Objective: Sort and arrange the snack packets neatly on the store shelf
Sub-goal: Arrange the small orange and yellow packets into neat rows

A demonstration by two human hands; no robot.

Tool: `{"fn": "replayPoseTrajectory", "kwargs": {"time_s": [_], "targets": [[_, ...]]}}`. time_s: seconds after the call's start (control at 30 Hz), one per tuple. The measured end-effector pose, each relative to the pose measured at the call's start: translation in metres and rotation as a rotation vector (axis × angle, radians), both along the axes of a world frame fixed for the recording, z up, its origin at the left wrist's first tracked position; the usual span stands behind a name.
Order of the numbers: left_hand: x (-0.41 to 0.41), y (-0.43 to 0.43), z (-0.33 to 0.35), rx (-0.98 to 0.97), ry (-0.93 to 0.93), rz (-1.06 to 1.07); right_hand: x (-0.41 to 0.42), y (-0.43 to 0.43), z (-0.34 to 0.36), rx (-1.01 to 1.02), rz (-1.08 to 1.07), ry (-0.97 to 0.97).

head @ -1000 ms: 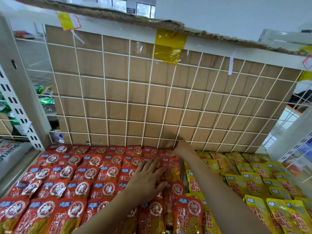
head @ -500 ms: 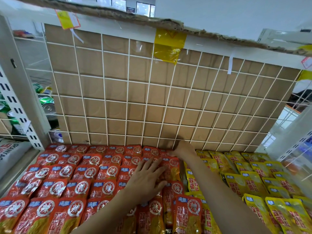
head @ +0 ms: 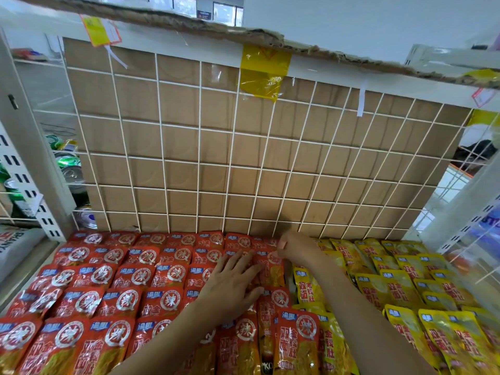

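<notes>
Glossy red foil snack packets lie in rows on left of white wire-grid store shelf; yellow foil snack packets on right. Barely changed since a second ago: my left hand still flat, fingers spread, pressing red column. Right hand curled at back-row seam, grip unclear. Straightening likely near done.

White wire grid panel stands upright at the rear, with a brown cardboard sheet directly behind it. Yellow tape hangs over the panel's top edge. A yellow tag hangs at upper left. Drink cans are stacked beyond the white slotted upright. A white printed sack lies at lower left.
</notes>
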State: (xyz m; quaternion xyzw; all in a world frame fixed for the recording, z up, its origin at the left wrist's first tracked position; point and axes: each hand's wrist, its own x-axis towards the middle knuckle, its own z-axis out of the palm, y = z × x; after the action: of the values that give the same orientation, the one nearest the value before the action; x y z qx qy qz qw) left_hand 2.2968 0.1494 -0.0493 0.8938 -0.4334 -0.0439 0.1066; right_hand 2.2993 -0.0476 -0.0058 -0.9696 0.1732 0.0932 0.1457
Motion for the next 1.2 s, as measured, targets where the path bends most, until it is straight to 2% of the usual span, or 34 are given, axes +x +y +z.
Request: {"fn": "replayPoseTrajectory", "kwargs": {"time_s": [0.3,0.57,0.93,1.2], "targets": [[-0.004,0.003,0.007,-0.036,-0.099,0.012,0.002,0.0,-0.002,0.059,0.055,-0.131],[-0.004,0.004,0.008,-0.001,0.001,-0.001,0.002,0.0,-0.004,0.052,0.083,-0.138],[-0.005,0.004,0.009,0.007,0.006,0.003,-0.005,0.001,-0.005,0.061,0.046,-0.2],[-0.004,0.004,0.015,-0.135,0.032,0.03,-0.043,0.007,0.013,0.11,-0.044,-0.445]]}}
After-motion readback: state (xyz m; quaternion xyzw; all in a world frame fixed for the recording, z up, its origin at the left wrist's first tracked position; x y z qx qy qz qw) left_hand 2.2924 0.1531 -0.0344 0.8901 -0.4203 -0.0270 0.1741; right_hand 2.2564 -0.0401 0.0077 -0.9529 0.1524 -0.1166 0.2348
